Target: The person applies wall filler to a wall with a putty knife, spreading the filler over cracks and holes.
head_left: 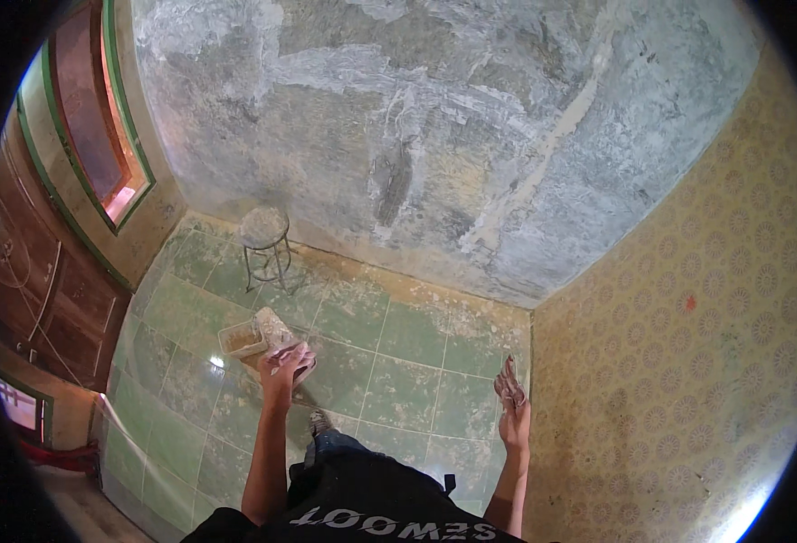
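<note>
My left hand [282, 364] is in front of me, left of the middle, its fingers curled and smeared with pale paste. Something pale shows under those fingers, but its kind is hard to make out. Just beyond, a shallow pale tub [242, 338] and a whitish, dirt-caked container [274, 327] rest on the floor. Off to the right, near the patterned wall, my right hand [510, 391] is raised with its fingers stretched out. It is coated in the same greyish paste and holds nothing.
A round-topped metal stool [264, 228] stands by the far wall [326, 136], which is patchily plastered in grey. Dusty green tiles [353, 376] cover the floor. The patterned yellow wall [670, 362] rises close on my right. At left are a brown wooden door [50, 281] and a green-framed window [90, 109].
</note>
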{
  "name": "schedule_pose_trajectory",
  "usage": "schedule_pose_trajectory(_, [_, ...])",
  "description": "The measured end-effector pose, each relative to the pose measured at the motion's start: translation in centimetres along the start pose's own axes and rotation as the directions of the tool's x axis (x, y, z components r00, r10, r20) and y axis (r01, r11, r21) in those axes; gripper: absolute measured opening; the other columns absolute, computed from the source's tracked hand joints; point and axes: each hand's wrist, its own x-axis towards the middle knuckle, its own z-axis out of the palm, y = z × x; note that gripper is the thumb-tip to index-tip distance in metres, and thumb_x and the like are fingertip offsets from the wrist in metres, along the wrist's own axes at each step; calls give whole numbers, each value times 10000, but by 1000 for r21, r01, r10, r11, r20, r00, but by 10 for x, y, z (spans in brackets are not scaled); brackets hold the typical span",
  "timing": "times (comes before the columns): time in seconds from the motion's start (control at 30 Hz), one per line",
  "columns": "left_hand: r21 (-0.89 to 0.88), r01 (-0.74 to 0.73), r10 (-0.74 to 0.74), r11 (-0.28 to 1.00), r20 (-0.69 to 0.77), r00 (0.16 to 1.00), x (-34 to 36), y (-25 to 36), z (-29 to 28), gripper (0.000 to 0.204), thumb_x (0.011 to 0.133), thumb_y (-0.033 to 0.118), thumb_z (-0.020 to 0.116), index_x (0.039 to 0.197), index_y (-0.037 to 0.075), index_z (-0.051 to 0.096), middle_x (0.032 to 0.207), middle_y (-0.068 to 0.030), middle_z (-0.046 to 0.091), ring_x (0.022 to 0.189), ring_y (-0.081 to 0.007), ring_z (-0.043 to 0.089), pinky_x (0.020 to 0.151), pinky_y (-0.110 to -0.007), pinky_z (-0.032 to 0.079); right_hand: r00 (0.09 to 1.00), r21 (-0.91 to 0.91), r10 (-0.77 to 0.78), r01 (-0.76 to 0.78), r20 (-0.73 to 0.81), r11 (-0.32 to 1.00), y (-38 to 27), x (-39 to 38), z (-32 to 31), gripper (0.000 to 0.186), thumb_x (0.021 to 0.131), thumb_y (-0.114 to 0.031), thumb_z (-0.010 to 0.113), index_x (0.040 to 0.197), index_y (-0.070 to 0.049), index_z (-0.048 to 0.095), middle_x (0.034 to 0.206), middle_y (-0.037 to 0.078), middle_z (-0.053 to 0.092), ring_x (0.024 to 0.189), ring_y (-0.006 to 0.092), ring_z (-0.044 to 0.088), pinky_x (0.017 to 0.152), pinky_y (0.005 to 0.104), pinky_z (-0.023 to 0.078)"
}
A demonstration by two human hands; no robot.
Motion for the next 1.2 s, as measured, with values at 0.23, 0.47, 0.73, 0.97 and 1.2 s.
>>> schedule_pose_trajectory(0.23, [-3, -11, 11, 1000, -101, 995, 67, -33, -85, 194, 957, 156, 650, 1011, -29, 666, 846, -94, 696, 770, -196, 706, 694, -329, 593, 988, -70, 147, -149, -37, 986, -9, 58, 80, 429, 1005, 27, 416, 1425, 112, 396, 1548, 176, 384, 1380, 263, 439, 1164, 377, 319])
schedule_pose_trajectory(0.47, [-142, 21, -38, 990, -123, 992, 112, -3, -136, 174, 974, 176, 645, 980, 4, 670, 845, -77, 695, 734, -167, 696, 689, -299, 581, 985, -315, 170, -151, 34, 937, -11, 112, 160, 431, 995, -26, 404, 1413, 69, 456, 1464, 168, 510, 1355, 252, 483, 1191, 377, 227])
schedule_pose_trajectory(0.73, [-56, -92, 84, 994, -120, 989, 158, 16, -186, 153, 955, 155, 668, 922, 6, 654, 827, -72, 692, 702, -142, 661, 701, -304, 568, 985, -489, 164, -116, 57, 864, 17, 143, 201, 411, 981, -63, 424, 1365, 51, 517, 1421, 182, 549, 1343, 282, 477, 1193, 390, 209])
schedule_pose_trajectory(0.97, [48, -71, 77, 996, -123, 989, 200, 25, -169, 141, 954, 93, 654, 919, -41, 678, 801, -89, 701, 691, -142, 669, 668, -280, 557, 990, -413, 136, -138, -36, 900, 32, 169, 203, 394, 971, -35, 424, 1337, 66, 531, 1364, 207, 580, 1322, 305, 492, 1169, 378, 260])
schedule_pose_trajectory(1.2, [33, -62, 65, 998, -125, 990, 246, 27, -143, 126, 958, 127, 659, 916, 14, 624, 839, -78, 682, 747, -162, 682, 699, -315, 586, 991, -307, 133, -131, -14, 943, 74, 228, 200, 402, 938, 22, 441, 1325, 74, 534, 1331, 226, 563, 1259, 317, 532, 1084, 345, 377])
